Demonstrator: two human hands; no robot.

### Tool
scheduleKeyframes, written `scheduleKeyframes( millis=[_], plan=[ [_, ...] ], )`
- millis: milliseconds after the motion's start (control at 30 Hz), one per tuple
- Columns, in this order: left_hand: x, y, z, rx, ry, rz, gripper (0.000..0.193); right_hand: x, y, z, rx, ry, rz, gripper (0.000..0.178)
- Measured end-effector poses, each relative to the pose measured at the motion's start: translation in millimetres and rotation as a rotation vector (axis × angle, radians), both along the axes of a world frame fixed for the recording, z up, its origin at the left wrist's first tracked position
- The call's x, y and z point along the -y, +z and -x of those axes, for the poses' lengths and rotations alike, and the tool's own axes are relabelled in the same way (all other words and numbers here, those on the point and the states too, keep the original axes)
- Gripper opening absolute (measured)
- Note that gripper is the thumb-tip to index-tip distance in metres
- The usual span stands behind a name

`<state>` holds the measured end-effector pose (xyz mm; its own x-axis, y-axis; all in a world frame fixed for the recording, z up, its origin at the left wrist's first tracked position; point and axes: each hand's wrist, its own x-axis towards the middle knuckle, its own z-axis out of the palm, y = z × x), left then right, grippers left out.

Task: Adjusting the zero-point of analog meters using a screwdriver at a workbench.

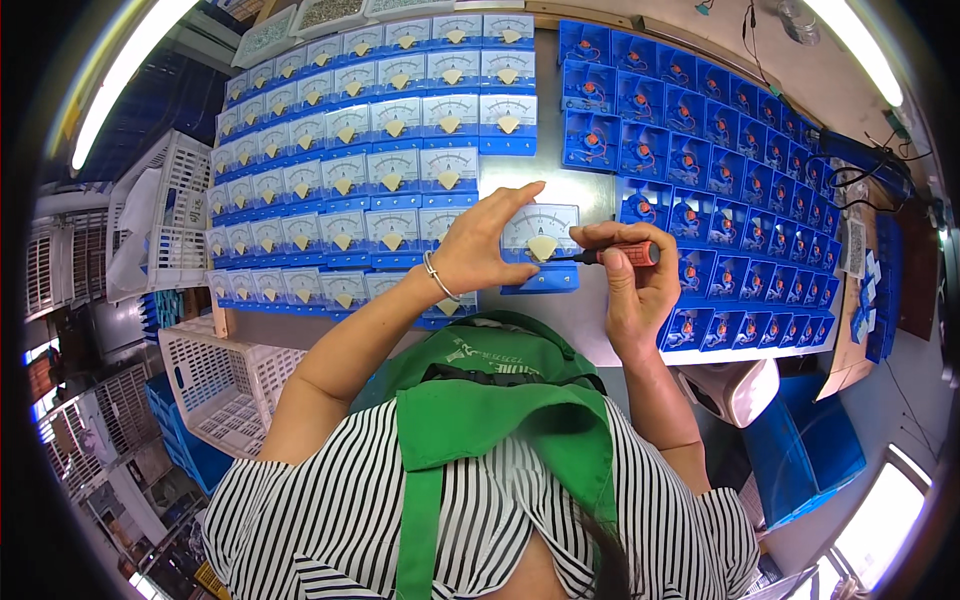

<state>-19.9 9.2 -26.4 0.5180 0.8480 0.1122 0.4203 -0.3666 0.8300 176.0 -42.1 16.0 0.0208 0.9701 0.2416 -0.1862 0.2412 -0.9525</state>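
A blue panel meter (pixel 540 235) with a white scale face and a cream fan-shaped piece lies on the metal worktop (pixel 590 180) in front of me. My left hand (pixel 490 245) grips its left side, thumb at the lower edge and fingers at the upper corner. In my right hand (pixel 635 285) is a screwdriver (pixel 630 255) with a red and black handle. It lies level, its dark shaft pointing left to the lower front of the meter, near the cream piece. Whether the tip sits in a screw is too small to tell.
Rows of similar meters (pixel 395 125) cover the left of the worktop. On the right stand rows of open blue housings (pixel 640 95) with orange parts inside. Trays of small parts (pixel 330 12) line the far left edge. White plastic crates (pixel 235 385) stand beside the table.
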Motion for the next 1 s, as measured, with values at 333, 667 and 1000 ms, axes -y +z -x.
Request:
scheduleKeyframes(
  millis=[333,667,1000],
  plan=[
    [-2,-1,3,-0.047,-0.025,-0.061,0.090,6,3,-6,0.476,-0.004,-0.056,0.034],
    [-1,-6,6,-0.004,-0.045,-0.005,0.092,8,9,-4,0.534,0.175,-0.055,0.044],
    [1,-7,4,0.017,0.007,0.009,0.094,-4,-12,1,0.550,-0.212,-0.196,0.040]
  ],
)
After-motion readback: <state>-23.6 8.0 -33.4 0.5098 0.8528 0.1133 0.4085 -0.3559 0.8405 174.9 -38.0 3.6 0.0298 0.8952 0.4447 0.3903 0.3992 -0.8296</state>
